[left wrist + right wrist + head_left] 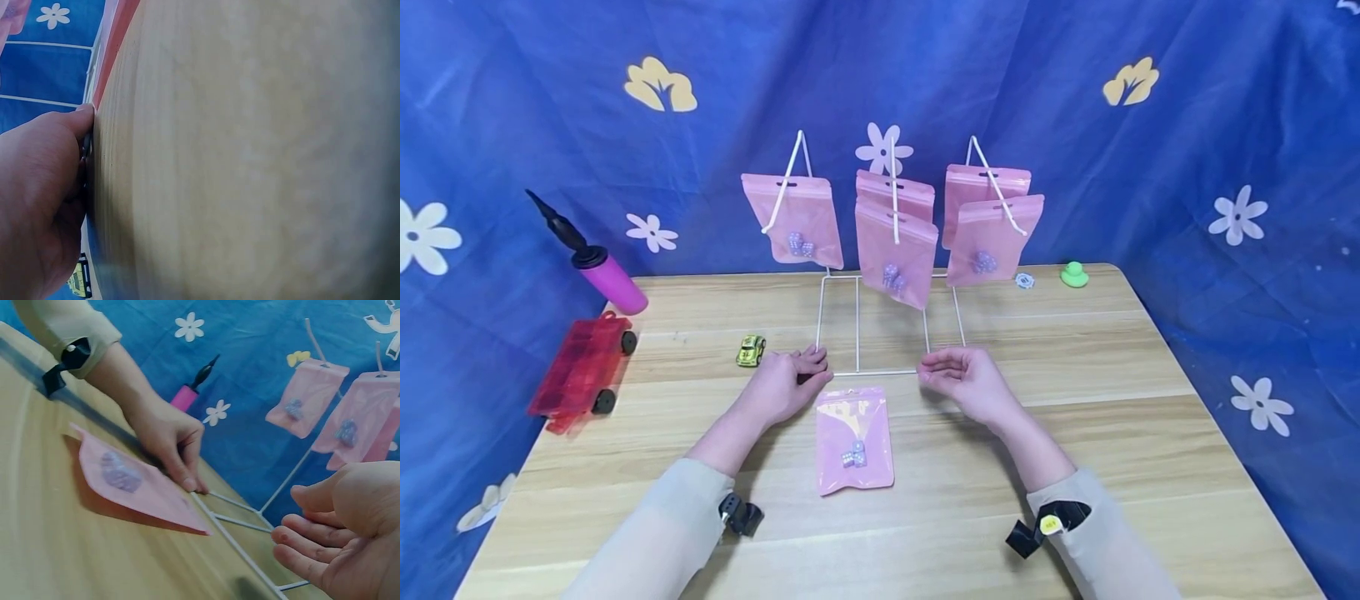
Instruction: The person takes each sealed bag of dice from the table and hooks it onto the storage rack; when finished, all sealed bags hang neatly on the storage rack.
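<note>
A white wire display rack (880, 372) stands on the table, with several pink zip bags (895, 271) hanging from its three hooks. My left hand (778, 383) pinches the front left corner of the rack's base between thumb and fingers, which the right wrist view (164, 434) shows from the side. Beside the front right corner, my right hand (966, 383) is held with loosely bent fingers and nothing in them. Another pink zip bag (854, 477) lies flat in front of the rack, between my forearms. Pale purple dice (854, 456) show through it.
At the left stand a red transparent toy cart (580, 367) and a purple hand pump (613, 283). A small yellow toy car (750, 351) sits left of the rack. Back right are a blue-and-white disc (1024, 281) and a green duck (1074, 275). Blue cloth (1225, 150) surrounds the table.
</note>
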### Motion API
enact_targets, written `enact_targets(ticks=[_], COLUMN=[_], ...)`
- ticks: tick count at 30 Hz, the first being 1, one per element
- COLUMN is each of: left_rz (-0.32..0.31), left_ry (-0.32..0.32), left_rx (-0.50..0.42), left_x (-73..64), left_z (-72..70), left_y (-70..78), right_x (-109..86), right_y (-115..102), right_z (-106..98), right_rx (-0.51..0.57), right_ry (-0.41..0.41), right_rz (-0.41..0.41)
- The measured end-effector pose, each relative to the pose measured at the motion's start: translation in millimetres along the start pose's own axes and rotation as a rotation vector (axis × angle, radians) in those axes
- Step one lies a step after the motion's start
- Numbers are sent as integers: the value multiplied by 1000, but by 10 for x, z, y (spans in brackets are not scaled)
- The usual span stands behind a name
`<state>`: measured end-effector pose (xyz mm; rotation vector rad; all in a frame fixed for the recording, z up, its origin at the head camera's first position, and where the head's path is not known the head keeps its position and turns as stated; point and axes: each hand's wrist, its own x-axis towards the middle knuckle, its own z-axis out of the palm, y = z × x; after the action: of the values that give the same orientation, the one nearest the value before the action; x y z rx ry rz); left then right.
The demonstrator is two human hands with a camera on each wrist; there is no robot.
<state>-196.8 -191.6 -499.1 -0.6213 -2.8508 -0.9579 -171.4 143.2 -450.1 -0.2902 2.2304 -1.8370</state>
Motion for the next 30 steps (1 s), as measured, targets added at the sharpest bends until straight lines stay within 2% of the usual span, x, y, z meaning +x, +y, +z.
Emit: enact_targets(ticks=[9,18,24,30], left_rz=[-2,-5,-2,8], left_ry=[5,1,-2,3], left_rx=[7,0,4,5], left_x=[-6,-8,-10,-5], left_z=[-18,-26,-21,-13], left_y=[1,15,17,9], right_x=[-107,-129,-105,-60], right_y=[151,240,271,293], right_z=[187,364,441,496], right_rx=[25,168,203,140], right_ry=[-104,-210,-231,-224], right_rz=[92,210,306,347])
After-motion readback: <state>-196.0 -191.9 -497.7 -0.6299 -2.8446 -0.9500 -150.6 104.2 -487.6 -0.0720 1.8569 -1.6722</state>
